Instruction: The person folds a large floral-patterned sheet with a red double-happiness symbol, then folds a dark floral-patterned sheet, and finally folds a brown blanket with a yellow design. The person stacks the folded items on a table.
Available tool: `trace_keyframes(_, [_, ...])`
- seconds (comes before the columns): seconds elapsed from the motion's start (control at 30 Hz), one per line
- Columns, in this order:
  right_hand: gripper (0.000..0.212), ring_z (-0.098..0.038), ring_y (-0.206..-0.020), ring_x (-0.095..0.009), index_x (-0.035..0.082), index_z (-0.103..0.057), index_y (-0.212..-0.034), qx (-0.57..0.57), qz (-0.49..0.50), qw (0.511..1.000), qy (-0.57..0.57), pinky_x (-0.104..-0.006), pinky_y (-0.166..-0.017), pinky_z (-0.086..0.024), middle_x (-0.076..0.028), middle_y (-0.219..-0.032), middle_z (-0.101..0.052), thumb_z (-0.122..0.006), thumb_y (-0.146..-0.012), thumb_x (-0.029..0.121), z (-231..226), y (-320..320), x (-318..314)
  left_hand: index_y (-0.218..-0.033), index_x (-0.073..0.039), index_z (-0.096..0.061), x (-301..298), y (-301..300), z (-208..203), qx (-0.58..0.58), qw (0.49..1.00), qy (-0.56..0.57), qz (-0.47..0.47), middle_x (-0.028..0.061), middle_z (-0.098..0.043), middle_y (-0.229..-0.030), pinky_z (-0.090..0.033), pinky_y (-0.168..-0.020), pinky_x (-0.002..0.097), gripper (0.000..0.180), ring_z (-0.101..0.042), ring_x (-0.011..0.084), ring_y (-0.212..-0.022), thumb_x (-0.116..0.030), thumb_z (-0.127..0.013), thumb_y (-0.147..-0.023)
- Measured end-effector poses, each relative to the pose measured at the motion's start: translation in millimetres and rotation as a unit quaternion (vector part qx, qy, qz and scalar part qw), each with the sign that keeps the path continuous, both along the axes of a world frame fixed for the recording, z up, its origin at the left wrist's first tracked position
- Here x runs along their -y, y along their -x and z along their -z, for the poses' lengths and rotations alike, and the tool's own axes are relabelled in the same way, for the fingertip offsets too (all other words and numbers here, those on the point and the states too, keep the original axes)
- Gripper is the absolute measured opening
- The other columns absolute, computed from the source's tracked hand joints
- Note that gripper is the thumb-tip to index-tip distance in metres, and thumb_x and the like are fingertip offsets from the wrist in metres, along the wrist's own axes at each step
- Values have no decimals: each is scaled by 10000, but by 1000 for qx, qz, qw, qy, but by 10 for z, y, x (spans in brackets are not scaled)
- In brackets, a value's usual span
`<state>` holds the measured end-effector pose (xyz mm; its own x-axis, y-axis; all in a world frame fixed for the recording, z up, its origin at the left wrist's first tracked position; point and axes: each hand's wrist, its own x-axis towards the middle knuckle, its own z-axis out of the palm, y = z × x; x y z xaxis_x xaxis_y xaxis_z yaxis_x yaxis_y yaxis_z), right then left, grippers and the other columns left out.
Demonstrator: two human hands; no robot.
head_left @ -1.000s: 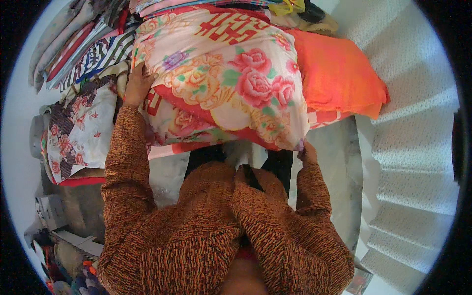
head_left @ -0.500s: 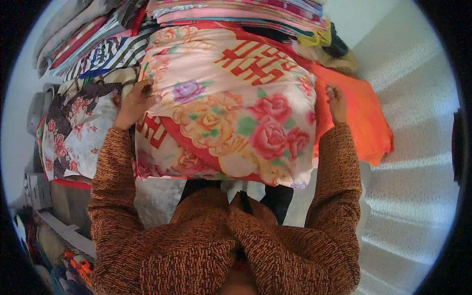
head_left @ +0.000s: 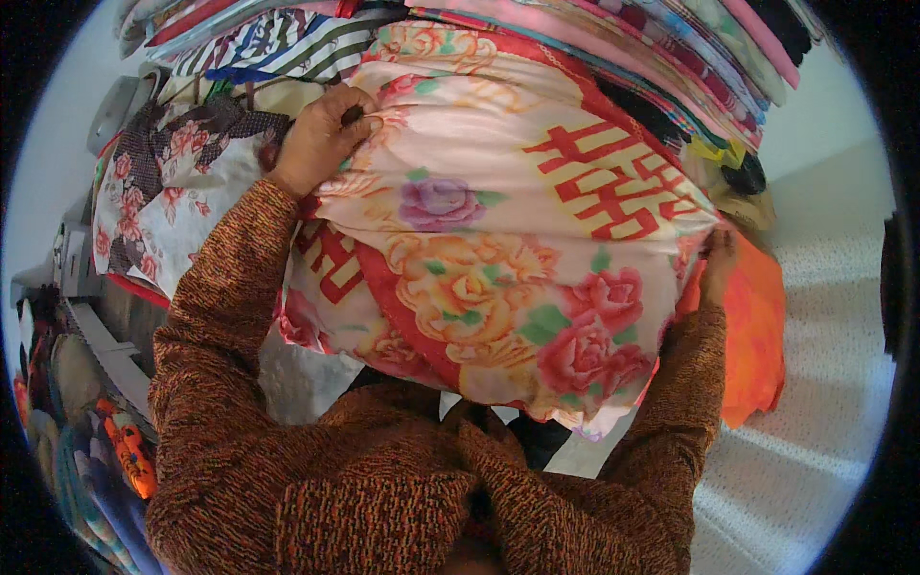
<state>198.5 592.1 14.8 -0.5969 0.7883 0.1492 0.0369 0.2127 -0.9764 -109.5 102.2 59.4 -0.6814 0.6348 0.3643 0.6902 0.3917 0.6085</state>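
Observation:
A pink and red floral bedding cloth (head_left: 522, 216) covers a bulky bundle in front of me, printed with large peonies and blocky red-and-gold motifs. My left hand (head_left: 321, 142) is at its upper left side, thumb and fingers closed on a fold of the cloth. At the right edge my right hand (head_left: 717, 268) is closed on the cloth's side; creases run toward the fingers, which are partly hidden. The near edge hangs over my lap. An orange cloth (head_left: 752, 335) lies beside and beneath the bundle, behind my right hand.
Folded blankets and fabrics (head_left: 661, 57) are stacked at the back. To the left lie a white and brown floral bundle (head_left: 182, 206) and a striped cloth (head_left: 287, 46). A pale curtain (head_left: 815, 412) hangs at right. Several soft items (head_left: 81, 450) lie low at left.
My view has turned, so the scene sits tilted. My right hand, beside the bundle before, now grips its right edge and draws the cloth taut. My left hand has moved up along the left side.

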Motion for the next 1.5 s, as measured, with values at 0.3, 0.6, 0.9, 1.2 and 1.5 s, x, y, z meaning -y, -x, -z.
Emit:
trace_keyframes(0.3, [90,-531,-802,-97,45,-583,-913,-115,-17,992,-52,-247,-723,-448,-7,-893,-583,-562,-911,133,185,103,-895,-874,-63,-478,-43,138,-71,137,974,-163,70,-27,-490,-822,-407,-697,223,111,-460,77,-777,-120,-567,-905])
trace_keyframes(0.6, [124,-518,-707,-90,42,-599,-855,-68,15,996,-56,-247,-659,-442,17,-783,-569,-628,-869,162,-57,279,-602,-1274,-52,-449,-191,506,-942,76,981,-179,22,120,-645,-990,-485,-725,292,537,-623,159,-822,-347,-627,-862])
trace_keyframes(0.9, [129,-547,-673,-119,20,-626,-880,84,1,996,-38,-270,-629,-444,-7,-778,-608,-639,-837,141,402,570,-824,-839,-49,-594,-151,1169,480,58,996,-50,-35,5,-530,-685,-416,-589,263,272,-474,88,-650,-308,-676,-836])
trace_keyframes(1.2, [545,-364,-1272,-223,64,-411,-1345,79,-122,987,-72,-363,-1016,-325,-101,-1388,-387,-519,-906,368,-399,699,278,-881,-27,-590,326,1515,141,15,996,-15,85,-11,-586,-795,-446,-695,238,182,-523,79,-742,-207,-615,-882])
trace_keyframes(1.5, [618,-202,-1381,-298,220,-314,-1420,216,-271,855,-385,-398,-1081,-251,-137,-1501,-193,-513,-878,439,-282,1010,1048,-1071,-107,-583,717,1648,914,-182,939,275,-99,182,-641,-958,-477,-770,462,334,-617,370,-896,-378,-494,-897])
